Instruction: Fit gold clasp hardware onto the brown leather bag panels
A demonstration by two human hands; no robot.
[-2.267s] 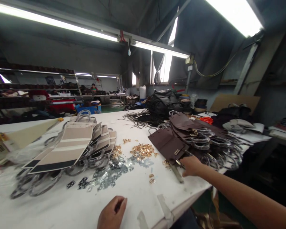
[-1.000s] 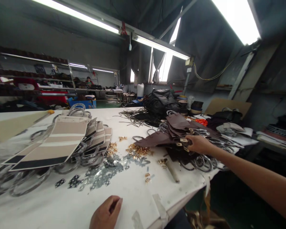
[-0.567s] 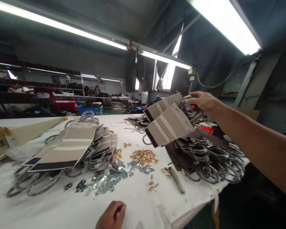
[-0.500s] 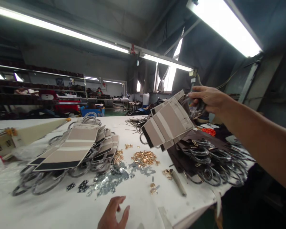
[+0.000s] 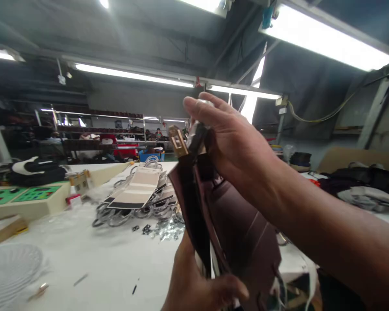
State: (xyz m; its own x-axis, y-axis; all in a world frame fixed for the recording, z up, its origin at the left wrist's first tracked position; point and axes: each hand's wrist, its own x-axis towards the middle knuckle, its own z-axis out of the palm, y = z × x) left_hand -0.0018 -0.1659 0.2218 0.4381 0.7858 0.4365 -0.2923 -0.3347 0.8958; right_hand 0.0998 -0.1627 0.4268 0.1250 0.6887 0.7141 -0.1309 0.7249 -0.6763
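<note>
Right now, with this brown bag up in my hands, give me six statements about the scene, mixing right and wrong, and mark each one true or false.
1. Your left hand and right hand are both on the brown bag. True.
2. The brown bag lies flat. False: it is held up, above the table.
3. A metal clasp sticks out at the bag's upper end. True.
4. Beige panels are piled on the table. True.
5. Your left hand touches the beige panels. False: they lie apart from it, farther back.
6. No basket shows. False: a white basket is at the picture's left edge.
</note>
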